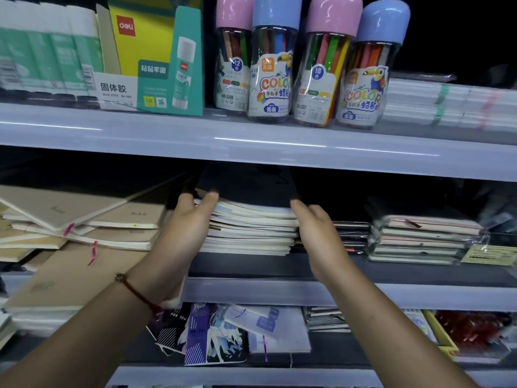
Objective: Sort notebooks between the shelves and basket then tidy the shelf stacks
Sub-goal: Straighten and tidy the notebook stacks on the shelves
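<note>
Head view: left hand (186,217) and right hand (313,222) grip a black notebook (246,183) atop the middle stack (251,231). Tidying step, likely; next, square it flush.

Glossy pale-lilac plastic shelf edges (251,141) catch the light above a matt black notebook cover (246,183) atop white paper notebooks (251,231); clear plastic crayon jars (270,79) carry shiny pastel caps, beside matt brown kraft-card notebooks (84,214).
</note>
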The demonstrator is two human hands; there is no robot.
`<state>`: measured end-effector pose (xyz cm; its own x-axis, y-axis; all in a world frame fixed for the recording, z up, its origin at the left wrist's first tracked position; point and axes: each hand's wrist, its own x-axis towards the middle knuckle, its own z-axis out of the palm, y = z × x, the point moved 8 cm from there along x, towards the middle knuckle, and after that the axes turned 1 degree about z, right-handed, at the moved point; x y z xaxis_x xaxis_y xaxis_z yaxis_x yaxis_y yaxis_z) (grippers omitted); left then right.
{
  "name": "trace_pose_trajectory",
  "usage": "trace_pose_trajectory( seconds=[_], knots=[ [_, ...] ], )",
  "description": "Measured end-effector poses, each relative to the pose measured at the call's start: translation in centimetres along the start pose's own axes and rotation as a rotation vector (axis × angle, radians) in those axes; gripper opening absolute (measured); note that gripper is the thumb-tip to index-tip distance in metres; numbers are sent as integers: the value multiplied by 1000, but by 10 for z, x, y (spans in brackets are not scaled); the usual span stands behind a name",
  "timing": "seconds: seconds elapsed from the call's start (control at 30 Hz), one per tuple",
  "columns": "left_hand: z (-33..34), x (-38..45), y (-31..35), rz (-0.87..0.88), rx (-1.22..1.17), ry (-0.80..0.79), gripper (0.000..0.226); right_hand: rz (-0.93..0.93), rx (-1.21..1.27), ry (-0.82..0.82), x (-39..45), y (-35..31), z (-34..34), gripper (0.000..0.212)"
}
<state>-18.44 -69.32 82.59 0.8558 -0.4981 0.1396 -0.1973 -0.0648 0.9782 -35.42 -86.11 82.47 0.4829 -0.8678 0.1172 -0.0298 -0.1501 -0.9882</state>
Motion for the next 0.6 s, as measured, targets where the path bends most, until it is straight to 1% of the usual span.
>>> trace_pose_trajectory(
  seconds=[0.03,0.1,0.17,0.2,0.27,0.43,0.6],
  knots=[
    [-3,-2,2,43,115,-14,53,-66,-105,-19,1,-1,-4,36],
    [-5,-7,12,203,398,-19,40,-205,-277,-58,2,-3,-8,41],
    [-7,-13,26,353,653,37,35,-282,-378,-78,2,-2,-9,44],
    [-9,-13,31,386,720,72,35,-299,-417,-76,2,-2,-10,46],
    [-13,-7,31,380,766,117,38,-308,-461,-47,0,-2,-12,48],
    [-13,4,26,360,738,154,42,-280,-394,-26,2,2,-12,34],
    [-10,9,20,334,723,131,45,-309,-342,-3,8,7,-12,35]
  ],
)
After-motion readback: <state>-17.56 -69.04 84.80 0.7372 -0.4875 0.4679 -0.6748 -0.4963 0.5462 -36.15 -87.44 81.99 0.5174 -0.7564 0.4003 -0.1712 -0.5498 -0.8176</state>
